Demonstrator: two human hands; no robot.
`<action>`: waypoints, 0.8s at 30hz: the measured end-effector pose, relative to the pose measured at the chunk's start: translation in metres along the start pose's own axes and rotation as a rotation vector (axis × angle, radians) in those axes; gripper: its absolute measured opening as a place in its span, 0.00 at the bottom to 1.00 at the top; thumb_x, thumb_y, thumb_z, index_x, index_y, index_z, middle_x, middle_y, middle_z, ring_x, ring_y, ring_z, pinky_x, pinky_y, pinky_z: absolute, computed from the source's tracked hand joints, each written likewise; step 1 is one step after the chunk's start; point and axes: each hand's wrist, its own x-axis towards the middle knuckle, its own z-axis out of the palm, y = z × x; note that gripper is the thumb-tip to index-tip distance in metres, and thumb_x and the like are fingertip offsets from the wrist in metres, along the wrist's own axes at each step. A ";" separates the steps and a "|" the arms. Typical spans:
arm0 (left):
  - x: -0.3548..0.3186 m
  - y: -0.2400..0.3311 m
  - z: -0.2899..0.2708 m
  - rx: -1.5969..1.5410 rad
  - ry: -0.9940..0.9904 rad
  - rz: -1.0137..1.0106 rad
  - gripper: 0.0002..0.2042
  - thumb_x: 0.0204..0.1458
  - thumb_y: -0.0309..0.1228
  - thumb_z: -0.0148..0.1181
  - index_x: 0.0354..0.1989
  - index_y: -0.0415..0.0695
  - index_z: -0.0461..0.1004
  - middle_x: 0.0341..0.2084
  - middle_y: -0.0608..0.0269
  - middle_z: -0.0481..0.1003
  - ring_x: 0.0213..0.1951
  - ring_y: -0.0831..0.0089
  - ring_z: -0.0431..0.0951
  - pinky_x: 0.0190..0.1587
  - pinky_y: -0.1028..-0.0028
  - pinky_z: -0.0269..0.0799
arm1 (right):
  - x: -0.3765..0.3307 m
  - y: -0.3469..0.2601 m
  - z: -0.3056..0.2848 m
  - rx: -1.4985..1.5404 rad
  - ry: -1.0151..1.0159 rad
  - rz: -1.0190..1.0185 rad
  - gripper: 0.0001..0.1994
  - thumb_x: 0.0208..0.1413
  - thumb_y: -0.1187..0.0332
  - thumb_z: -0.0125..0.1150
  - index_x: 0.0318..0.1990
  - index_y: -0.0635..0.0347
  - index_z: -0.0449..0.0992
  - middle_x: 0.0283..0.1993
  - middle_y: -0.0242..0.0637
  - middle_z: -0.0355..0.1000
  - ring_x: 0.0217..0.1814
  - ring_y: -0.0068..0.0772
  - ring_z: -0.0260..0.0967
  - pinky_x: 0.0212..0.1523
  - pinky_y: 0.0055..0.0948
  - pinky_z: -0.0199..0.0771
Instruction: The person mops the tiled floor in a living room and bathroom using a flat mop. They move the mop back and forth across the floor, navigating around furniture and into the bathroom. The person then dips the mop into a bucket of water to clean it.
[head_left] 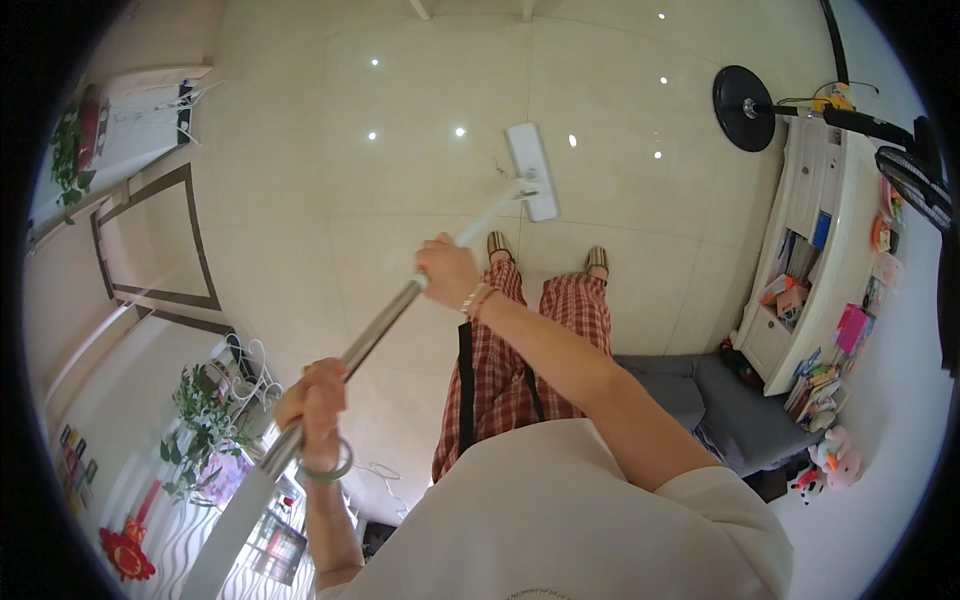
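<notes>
A flat white mop head [532, 170] rests on the glossy cream tile floor [400, 150] just ahead of my feet. Its long metal pole [372, 335] slants back toward me and to the left. My right hand [447, 272] grips the pole about midway, with bracelets on the wrist. My left hand [314, 410] grips it higher up, near my body, a green bangle on that wrist. I stand in red checked trousers and slippers [500, 243].
A standing fan with a round black base [745, 108] is at the right. A white shelf unit [820, 260] with books and toys lines the right wall. A grey sofa [700, 400] is behind my right leg. Potted plants [205, 420] stand at the left.
</notes>
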 end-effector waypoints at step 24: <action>0.036 -0.092 0.358 -0.281 -0.375 0.008 0.14 0.55 0.22 0.52 0.17 0.39 0.59 0.17 0.63 0.65 0.22 0.69 0.63 0.38 0.63 0.68 | -0.181 0.278 -0.279 -0.153 0.268 0.076 0.06 0.38 0.76 0.61 0.22 0.57 0.70 0.28 0.36 0.68 0.38 0.46 0.65 0.37 0.39 0.68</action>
